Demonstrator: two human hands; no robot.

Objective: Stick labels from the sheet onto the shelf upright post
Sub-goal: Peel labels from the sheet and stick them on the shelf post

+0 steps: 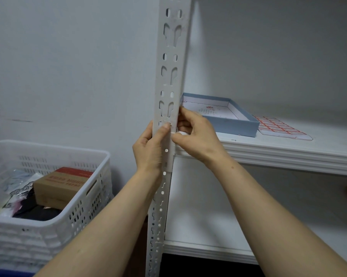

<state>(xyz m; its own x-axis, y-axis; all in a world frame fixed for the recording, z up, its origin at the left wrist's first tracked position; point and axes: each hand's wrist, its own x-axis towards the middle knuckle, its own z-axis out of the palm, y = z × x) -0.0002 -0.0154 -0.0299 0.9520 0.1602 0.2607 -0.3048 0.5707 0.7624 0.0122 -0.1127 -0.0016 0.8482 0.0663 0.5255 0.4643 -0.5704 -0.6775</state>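
While the left hand point(148, 148) curls round the upright post point(171, 76) with its thumb pressed on the front face, the right hand point(196, 136) pinches a small white label point(181, 133) at the post's right edge, level with the shelf point(288, 154). Behind, the label sheet point(278, 127) lies flat on that shelf beside 1 blue box point(234, 124).

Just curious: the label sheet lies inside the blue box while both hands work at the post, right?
The head view shows the label sheet beside the blue box on the shelf, not inside. Left hand and right hand do work at the post.
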